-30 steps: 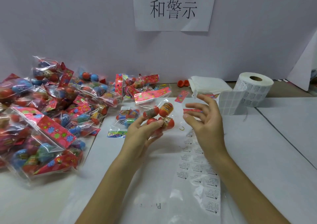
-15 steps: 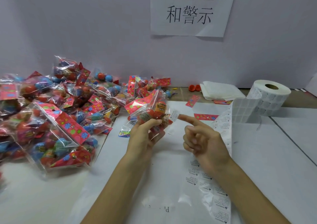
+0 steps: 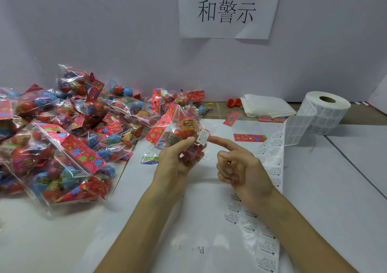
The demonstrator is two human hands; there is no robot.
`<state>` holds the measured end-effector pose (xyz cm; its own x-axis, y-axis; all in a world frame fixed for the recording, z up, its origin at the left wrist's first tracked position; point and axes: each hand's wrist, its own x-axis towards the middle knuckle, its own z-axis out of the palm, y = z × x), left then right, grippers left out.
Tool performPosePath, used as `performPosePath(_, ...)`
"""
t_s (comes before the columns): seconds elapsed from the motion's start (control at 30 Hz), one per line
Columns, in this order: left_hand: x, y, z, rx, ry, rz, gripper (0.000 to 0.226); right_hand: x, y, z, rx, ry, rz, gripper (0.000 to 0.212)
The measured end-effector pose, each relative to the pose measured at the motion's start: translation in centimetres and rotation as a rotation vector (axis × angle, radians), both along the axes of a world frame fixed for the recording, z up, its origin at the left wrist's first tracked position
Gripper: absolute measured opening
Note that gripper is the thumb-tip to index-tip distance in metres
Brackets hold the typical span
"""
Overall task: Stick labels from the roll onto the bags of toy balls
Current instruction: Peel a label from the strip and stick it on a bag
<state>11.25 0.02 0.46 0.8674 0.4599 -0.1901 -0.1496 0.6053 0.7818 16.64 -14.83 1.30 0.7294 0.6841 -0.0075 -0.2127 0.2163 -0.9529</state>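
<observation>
Left hand point(image 3: 173, 164) is gripping one bag of toy balls point(image 3: 184, 129) above the middle of the bench point(image 3: 345, 189), fingers curled round its lower end, thumb across the front. I am reading the bag as clear crinkled film with a red flower-print card header, holding round orange balls with printed bands.

Right hand point(image 3: 243, 168) is hovering just right of the bag. Its index finger point(image 3: 219, 142) is extended straight, with the tip touching a small white rectangular label point(image 3: 202, 136) on the bag's right side. The other fingers are curled in and holding nothing. The two hands are staying apart, meeting only at the bag.

The label roll point(image 3: 326, 109), matte white paper on a cardboard core, is standing near the far right corner. Its glossy backing strip point(image 3: 272, 168) is trailing toward the near edge under the right forearm, carrying rows of printed labels.

A heap of similar bags point(image 3: 62, 136) is crowding the left side. A folded white stack point(image 3: 268, 106) is lying along the far edge beside the roll, and a loose red card strip point(image 3: 249, 137) is lying flat between the bag and the roll.
</observation>
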Motion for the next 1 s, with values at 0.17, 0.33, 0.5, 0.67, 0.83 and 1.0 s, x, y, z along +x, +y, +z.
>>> performPosePath(0.17,-0.1,-0.2,0.2,0.023,-0.006,-0.004,0.033,-0.1,0.0,0.2,-0.005,-0.006,-0.009,0.048)
performPosePath(0.33,-0.2,-0.2,0.4,0.032,0.008,0.01,0.025,-0.1,0.0,0.1,-0.017,-0.042,-0.006,0.046)
performPosePath(0.5,-0.2,-0.1,0.3,0.021,-0.003,0.01,0.021,0.0,0.1,-0.2,-0.025,-0.08,-0.011,0.046)
performPosePath(0.67,-0.1,-0.2,0.1,0.035,0.003,-0.002,0.016,-0.1,0.2,-0.7,-0.085,-0.157,-0.097,0.049)
performPosePath(0.83,0.0,-0.3,-0.1,0.056,0.025,-0.007,0.022,-0.1,0.5,-1.3,-0.298,-0.422,-0.176,0.062)
performPosePath(1.0,0.1,-0.5,0.0,0.075,-0.004,-0.011,0.018,1.0,0.1,-1.6,-0.409,-0.357,-0.199,0.073)
